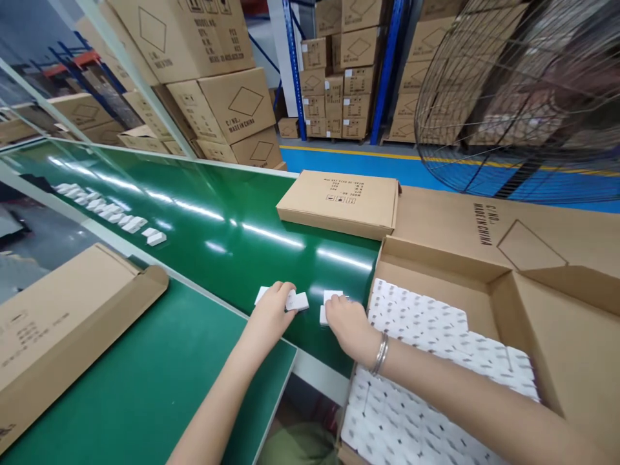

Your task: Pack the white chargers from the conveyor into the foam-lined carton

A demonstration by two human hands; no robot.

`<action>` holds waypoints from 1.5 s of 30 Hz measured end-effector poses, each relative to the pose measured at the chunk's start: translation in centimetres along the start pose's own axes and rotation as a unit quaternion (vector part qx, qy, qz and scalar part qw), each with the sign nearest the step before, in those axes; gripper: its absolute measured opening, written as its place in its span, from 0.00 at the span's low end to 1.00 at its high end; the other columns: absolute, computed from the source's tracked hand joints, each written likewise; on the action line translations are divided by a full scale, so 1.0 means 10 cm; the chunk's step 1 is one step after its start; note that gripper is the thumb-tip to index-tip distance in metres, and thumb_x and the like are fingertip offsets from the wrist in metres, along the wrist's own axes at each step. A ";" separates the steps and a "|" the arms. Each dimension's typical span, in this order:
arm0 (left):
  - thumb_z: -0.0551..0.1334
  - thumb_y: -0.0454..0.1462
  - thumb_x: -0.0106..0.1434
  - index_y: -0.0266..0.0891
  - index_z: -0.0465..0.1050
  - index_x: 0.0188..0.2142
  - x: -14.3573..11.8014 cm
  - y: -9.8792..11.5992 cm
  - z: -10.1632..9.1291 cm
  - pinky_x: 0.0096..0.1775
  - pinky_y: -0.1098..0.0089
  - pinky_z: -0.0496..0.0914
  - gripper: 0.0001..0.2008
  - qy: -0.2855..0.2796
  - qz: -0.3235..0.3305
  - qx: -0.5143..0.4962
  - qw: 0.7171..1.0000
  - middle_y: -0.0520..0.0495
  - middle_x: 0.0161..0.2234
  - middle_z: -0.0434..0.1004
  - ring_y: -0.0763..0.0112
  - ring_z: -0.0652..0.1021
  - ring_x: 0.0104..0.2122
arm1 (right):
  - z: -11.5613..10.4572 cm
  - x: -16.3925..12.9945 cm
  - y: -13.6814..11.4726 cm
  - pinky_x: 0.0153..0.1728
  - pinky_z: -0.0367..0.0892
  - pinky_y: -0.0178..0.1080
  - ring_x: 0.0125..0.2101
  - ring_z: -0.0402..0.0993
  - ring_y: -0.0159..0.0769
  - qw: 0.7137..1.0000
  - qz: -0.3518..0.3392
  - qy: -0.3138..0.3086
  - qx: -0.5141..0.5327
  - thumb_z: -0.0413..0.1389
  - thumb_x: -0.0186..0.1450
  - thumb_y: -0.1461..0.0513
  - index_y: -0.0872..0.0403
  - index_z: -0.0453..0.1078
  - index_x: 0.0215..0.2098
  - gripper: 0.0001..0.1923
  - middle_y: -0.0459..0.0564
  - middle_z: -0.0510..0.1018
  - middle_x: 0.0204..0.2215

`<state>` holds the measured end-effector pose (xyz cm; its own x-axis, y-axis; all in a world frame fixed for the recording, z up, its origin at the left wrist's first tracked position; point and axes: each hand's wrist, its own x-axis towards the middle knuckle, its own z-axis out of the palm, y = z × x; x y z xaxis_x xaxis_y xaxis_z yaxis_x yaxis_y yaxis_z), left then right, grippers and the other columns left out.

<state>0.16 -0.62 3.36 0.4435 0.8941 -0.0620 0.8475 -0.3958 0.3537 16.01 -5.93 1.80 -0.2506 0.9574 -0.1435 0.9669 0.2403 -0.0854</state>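
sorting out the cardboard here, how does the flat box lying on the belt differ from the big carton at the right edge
The flat box is shut and shallow; the big carton is open, flaps folded out, and deeper. The flat box rests on the green belt; the carton sits beside the belt's edge. The carton shows white packed pieces inside; the flat box shows nothing inside. Both are brown cardboard with black print.

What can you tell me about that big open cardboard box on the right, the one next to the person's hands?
The open carton is plain brown corrugated cardboard, flaps folded outward, one flap printed "MADE IN CHINA" beside a diamond outline. It sits at the right end of the green conveyor belt. Inside lies a tight layer of small white packs with grey marks. The right hand, wearing a metal bangle, reaches across its near-left corner; a flat closed box lies just beyond it.
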 end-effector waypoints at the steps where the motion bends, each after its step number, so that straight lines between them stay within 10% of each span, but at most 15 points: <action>1: 0.53 0.30 0.53 0.40 0.62 0.37 -0.03 -0.01 0.00 0.38 0.68 0.64 0.11 0.005 -0.010 -0.034 0.999 0.48 0.38 0.68 0.65 0.70 0.38 | 0.02 0.02 -0.01 0.26 0.63 0.39 0.35 0.70 0.46 1.000 0.008 -0.004 0.000 0.46 0.51 0.78 0.64 0.68 0.36 0.17 0.61 0.73 0.34; 7: 0.51 0.28 0.45 0.39 0.62 0.40 -0.24 -0.05 -0.06 0.35 0.72 0.63 0.20 0.004 -0.070 -0.343 0.937 0.49 0.38 0.67 0.71 0.69 0.36 | -0.12 -0.02 0.21 0.31 0.64 0.38 0.36 0.71 0.42 0.998 -0.043 -0.009 0.038 0.54 0.55 0.71 0.58 0.68 0.35 0.09 0.55 0.74 0.36; 13: 0.61 0.28 0.41 0.40 0.65 0.34 -0.47 0.34 -0.08 0.30 0.78 0.62 0.18 -0.106 -0.062 -0.686 0.717 0.50 0.38 0.64 0.77 0.68 0.32 | -0.32 -0.51 0.54 0.41 0.66 0.36 0.43 0.70 0.34 0.890 -0.150 0.108 0.417 0.56 0.59 0.59 0.48 0.62 0.45 0.16 0.47 0.72 0.45; 17: 0.66 0.30 0.43 0.39 0.65 0.29 -0.50 0.80 -0.03 0.35 0.75 0.65 0.14 -0.138 -0.022 -0.781 0.608 0.50 0.42 0.61 0.74 0.69 0.37 | -0.17 -0.80 0.53 0.45 0.66 0.40 0.48 0.67 0.37 0.839 -0.133 0.209 0.484 0.58 0.58 0.64 0.43 0.61 0.48 0.21 0.47 0.71 0.48; 25: 0.66 0.29 0.43 0.40 0.66 0.29 -0.61 1.15 0.02 0.33 0.77 0.65 0.14 -0.109 -0.057 -0.822 0.555 0.52 0.41 0.62 0.75 0.69 0.36 | -0.07 -0.87 0.49 0.44 0.68 0.43 0.47 0.67 0.40 0.780 -0.182 0.305 0.515 0.57 0.58 0.67 0.44 0.62 0.50 0.22 0.49 0.72 0.46; 33: 0.66 0.27 0.43 0.41 0.68 0.28 -0.66 1.15 0.07 0.34 0.76 0.63 0.13 -0.081 -0.076 -0.815 0.569 0.53 0.41 0.63 0.75 0.68 0.35 | -0.05 -0.88 0.51 0.45 0.67 0.41 0.48 0.65 0.38 0.785 -0.207 0.287 0.509 0.54 0.60 0.67 0.44 0.60 0.49 0.21 0.49 0.68 0.48; 39: 0.62 0.30 0.48 0.44 0.70 0.41 -0.43 1.04 -0.05 0.43 0.70 0.63 0.18 -0.043 -0.100 -0.591 0.799 0.50 0.44 0.67 0.67 0.68 0.43 | -0.41 -1.05 1.25 0.43 0.67 0.42 0.53 0.60 0.44 0.889 -0.099 0.260 0.365 0.52 0.61 0.62 0.46 0.58 0.49 0.18 0.52 0.60 0.55; 45: 0.65 0.34 0.48 0.40 0.59 0.50 0.23 1.63 0.09 0.38 0.67 0.68 0.29 -0.166 0.002 -0.453 0.876 0.44 0.43 0.70 0.67 0.73 0.38 | -0.44 -1.33 2.36 0.25 0.63 0.36 0.27 0.72 0.38 0.981 0.089 0.017 0.172 0.59 0.53 0.59 0.48 0.65 0.39 0.15 0.49 0.75 0.30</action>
<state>15.29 -5.23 8.14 0.6328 0.7242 -0.2740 0.3328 0.0651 0.9407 42.32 -12.26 5.98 -0.0720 0.9856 -0.1532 0.9203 0.0064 -0.3911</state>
